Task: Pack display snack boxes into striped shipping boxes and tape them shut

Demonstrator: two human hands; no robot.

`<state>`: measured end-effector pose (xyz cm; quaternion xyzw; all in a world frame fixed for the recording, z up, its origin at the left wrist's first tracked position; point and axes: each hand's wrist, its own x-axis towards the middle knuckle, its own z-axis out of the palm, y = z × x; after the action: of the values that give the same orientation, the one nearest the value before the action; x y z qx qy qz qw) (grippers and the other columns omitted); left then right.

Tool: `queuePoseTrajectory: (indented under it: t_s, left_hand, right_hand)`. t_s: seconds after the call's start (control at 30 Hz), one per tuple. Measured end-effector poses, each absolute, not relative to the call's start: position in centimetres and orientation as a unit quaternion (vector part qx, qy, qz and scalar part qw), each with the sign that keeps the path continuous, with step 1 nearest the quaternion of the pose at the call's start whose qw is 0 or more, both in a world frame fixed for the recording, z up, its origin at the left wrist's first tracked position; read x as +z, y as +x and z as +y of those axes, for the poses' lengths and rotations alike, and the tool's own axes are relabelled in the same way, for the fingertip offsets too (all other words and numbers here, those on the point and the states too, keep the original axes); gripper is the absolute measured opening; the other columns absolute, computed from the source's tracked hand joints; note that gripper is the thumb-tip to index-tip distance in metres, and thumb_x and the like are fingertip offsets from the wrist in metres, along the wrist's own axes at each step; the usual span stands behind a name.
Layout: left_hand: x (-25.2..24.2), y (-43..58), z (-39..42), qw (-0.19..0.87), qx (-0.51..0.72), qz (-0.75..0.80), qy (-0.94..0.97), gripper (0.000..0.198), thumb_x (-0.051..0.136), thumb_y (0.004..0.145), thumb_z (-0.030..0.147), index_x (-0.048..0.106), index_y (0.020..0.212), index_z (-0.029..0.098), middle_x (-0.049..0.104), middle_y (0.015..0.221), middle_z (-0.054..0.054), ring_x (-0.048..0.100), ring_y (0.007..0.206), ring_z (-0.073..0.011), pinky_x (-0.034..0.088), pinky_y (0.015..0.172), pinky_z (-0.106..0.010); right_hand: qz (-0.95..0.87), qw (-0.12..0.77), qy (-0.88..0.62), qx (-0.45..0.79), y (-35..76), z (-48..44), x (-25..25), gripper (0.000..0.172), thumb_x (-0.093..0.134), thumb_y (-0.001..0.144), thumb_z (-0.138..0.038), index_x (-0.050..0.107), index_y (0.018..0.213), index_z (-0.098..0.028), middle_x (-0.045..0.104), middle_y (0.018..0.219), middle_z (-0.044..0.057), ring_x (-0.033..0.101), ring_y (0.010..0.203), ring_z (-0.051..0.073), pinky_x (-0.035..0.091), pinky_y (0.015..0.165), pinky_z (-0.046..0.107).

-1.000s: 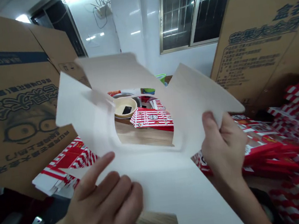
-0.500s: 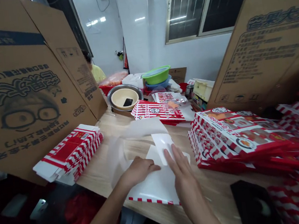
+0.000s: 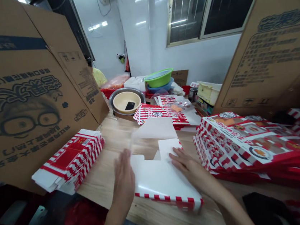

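Note:
A paper carton blank [image 3: 160, 178] lies in front of me, white inner side up, with a red-and-white striped front edge. Its flaps stand partly raised, and the far one is blurred. My left hand [image 3: 122, 177] is at the carton's left edge, fingers stretched out and a little smeared by motion. On the right, my right hand [image 3: 186, 162] rests its spread fingers on the white side flap [image 3: 167, 146]. Neither hand is closed around anything.
Folded striped cartons [image 3: 73, 153] are stacked at left; printed flat cartons [image 3: 240, 142] are piled at right. Behind are printed sheets [image 3: 152, 113], a cream basin [image 3: 121, 100] holding a phone, and a green basin [image 3: 159, 78]. Large cardboard boxes [image 3: 28, 90] flank the table [image 3: 97, 169].
My left hand has moved from over the carton's middle to its left edge, its fingers straightening. My right hand has shifted slightly right, and the carton's right flap stands differently.

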<state>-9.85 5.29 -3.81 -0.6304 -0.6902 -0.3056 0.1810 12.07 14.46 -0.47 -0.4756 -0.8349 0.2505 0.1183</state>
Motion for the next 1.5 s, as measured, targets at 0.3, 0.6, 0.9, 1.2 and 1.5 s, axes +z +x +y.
queuePoseTrajectory:
  t_s: [0.3,0.6,0.9,1.2,1.5]
  left_hand:
    - [-2.9,-8.7,7.0,0.072,-0.161,-0.644,-0.745,0.035,0.048,0.084,0.024,0.053,0.118,0.016,0.041,0.135,-0.014,0.036,0.123,-0.0353,0.043,0.091,-0.049]
    - [-0.7,-13.4,13.7,-0.204,-0.306,-0.590,-0.718,0.065,0.056,0.076,0.023,0.025,0.134,0.023,0.032,0.136,-0.010,0.033,0.124,-0.0225,0.032,0.102,-0.039]
    - [-2.2,-13.7,18.2,-0.285,-0.417,-0.457,-0.732,0.029,0.042,0.086,0.017,0.055,0.110,0.026,0.043,0.123,-0.006,0.034,0.123,-0.0180,0.026,0.104,-0.037]
    - [-0.8,-12.8,17.2,-0.239,-0.246,-0.510,-0.789,0.018,0.052,0.080,0.019,0.064,0.092,0.023,0.031,0.135,-0.006,0.020,0.128,-0.0238,0.024,0.104,-0.043]
    - [-1.4,-12.0,14.5,-0.264,-0.310,-0.576,-0.709,0.037,0.046,0.084,0.024,0.044,0.121,0.022,0.022,0.142,-0.009,0.018,0.133,-0.0213,0.023,0.107,-0.042]
  right_hand:
    - [-0.749,0.209,-0.588,0.223,12.9,18.3,-2.6,0.105,0.072,0.058,-0.034,0.012,0.141,-0.012,0.002,0.146,0.021,0.002,0.132,0.037,0.019,0.103,0.054]
    - [-0.768,0.318,-0.435,0.347,13.0,23.9,-2.3,0.092,0.066,0.066,-0.034,0.011,0.140,-0.024,0.035,0.135,0.011,0.034,0.125,0.025,0.027,0.102,0.043]
    - [-0.732,0.391,-0.338,0.445,14.7,21.0,-3.4,0.023,0.053,0.080,-0.041,0.068,0.092,-0.028,0.034,0.138,0.005,0.030,0.127,0.025,0.026,0.102,0.043]
    - [-0.818,0.083,-0.522,0.227,11.6,21.2,-0.7,0.073,0.071,0.061,-0.027,0.042,0.127,-0.028,0.040,0.135,0.011,0.036,0.122,0.031,0.030,0.096,0.050]
    - [-0.851,0.021,-0.473,0.228,11.3,20.1,0.4,0.081,0.069,0.063,-0.042,0.032,0.134,-0.032,0.041,0.134,0.009,0.035,0.122,0.031,0.027,0.097,0.048]
